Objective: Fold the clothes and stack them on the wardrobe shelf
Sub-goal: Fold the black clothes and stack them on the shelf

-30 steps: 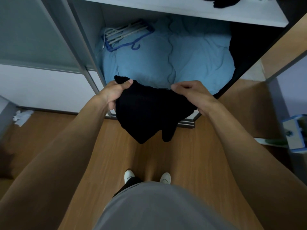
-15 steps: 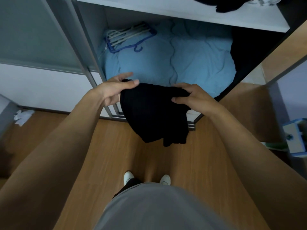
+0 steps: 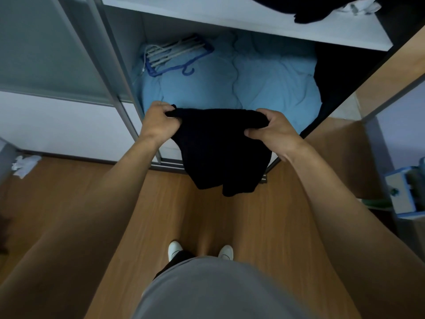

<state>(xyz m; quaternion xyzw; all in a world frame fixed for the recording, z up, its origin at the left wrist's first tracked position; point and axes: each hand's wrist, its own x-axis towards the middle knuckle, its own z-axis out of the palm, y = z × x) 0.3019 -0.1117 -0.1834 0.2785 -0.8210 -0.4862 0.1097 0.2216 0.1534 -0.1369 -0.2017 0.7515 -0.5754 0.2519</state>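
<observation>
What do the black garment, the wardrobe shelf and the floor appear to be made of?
Black garment: soft matte fabric, perhaps knit; it drapes limply, but the weave is too dark to tell.
Wardrobe shelf: smooth white board, probably laminate; flat with an even sheen.
Floor: wood or wood-look laminate; brown grain streaks with a slight gloss.

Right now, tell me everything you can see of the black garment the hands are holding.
The black garment is a dark, soft, matte piece of fabric, possibly knit; its type cannot be told. It hangs in the air in front of the open wardrobe, over the wooden floor, partly folded. Its top edge is stretched roughly level between the left hand and the right hand, each gripping a bunched upper corner. Below, it droops into two uneven lobes. Only the hands touch it.
</observation>
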